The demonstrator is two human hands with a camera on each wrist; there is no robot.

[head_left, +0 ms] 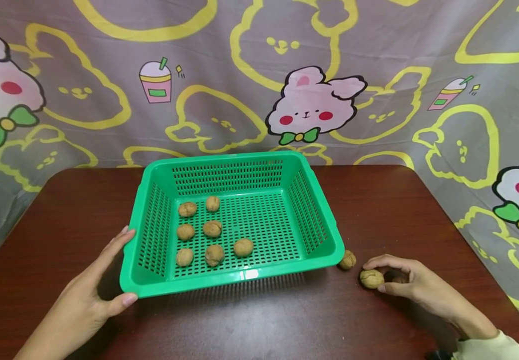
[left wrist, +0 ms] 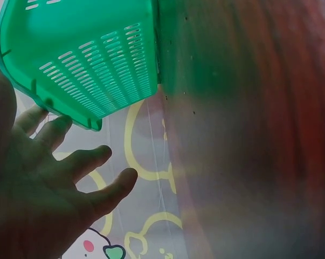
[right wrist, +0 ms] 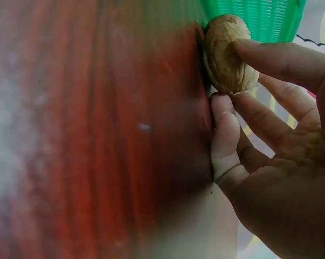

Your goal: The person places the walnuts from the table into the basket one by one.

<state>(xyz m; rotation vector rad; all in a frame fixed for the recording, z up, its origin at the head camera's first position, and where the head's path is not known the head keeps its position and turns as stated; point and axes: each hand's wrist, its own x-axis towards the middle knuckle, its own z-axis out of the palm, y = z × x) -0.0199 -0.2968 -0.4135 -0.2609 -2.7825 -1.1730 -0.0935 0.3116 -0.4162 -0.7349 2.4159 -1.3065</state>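
Observation:
A green plastic basket (head_left: 231, 276) holds several walnuts, grouped mostly on its left side. At the basket's left rim is my left hand (head_left: 79, 290), its thumb by the front corner and its fingers stretched along the side. From the left wrist view, fingertips of that hand (left wrist: 49, 167) meet the rim while others stand apart from it. To the right of the basket, my right hand (head_left: 426, 290) pinches a walnut (head_left: 372, 279) between thumb and fingers, low at the tabletop. The right wrist view has this walnut (right wrist: 227, 56) at the fingertips.
Another walnut (head_left: 347, 260) lies by the basket's front right corner, partly hidden by the rim. All this is on a dark red-brown wooden table (head_left: 259, 320). Behind it hangs a grey curtain (head_left: 390, 45) printed with cartoon rabbits and yellow outlines.

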